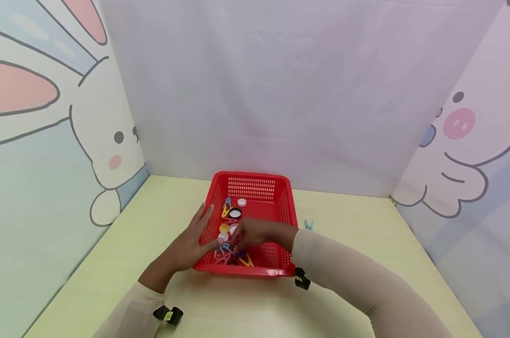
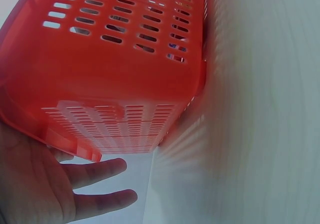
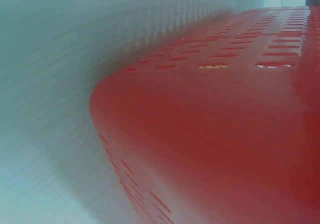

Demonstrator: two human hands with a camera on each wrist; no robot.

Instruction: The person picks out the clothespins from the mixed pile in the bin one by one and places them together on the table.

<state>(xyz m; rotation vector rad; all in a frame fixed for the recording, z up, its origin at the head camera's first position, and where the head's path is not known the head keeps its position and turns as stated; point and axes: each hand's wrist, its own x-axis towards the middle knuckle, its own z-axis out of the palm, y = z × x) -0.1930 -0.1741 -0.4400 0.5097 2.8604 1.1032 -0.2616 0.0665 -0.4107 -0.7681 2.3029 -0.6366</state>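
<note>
Coloured plastic, by the look of it, makes up the loose caps (image 1: 235, 213) and clips (image 1: 247, 261) that lie mostly along the left side of the basket (image 1: 259, 271), from near its far-left corner down to its near edge. Each should be light and hard to break; the caps look smooth and may skate off a fingertip, so a pinch across the rim, thumb opposite forefinger, ought to serve best. The clips are probably stiff with some spring in them, better taken across the middle than by the splayed legs, which could snag a neighbour, most of all in the heap by the near-left corner, where a pink clip (image 1: 223, 259) lies among others. Over that heap hangs the right hand (image 1: 251, 233), its fingers bent downward near a purple piece (image 1: 240, 254); whether they pinch anything I cannot tell, since the tips are hidden and the right wrist view shows only the basket's outside. At the basket's left rim the left hand (image 1: 190, 246) lies with fingers straight and parted, thumb reaching over the inside, no grip visible. The basket seems stiff yet light enough to slide, so a palm on the rim should steady it. It stands towards the far edge of the tabletop (image 1: 343, 211), and just beyond its right rim lies a light blue clip (image 1: 308, 225)
</note>
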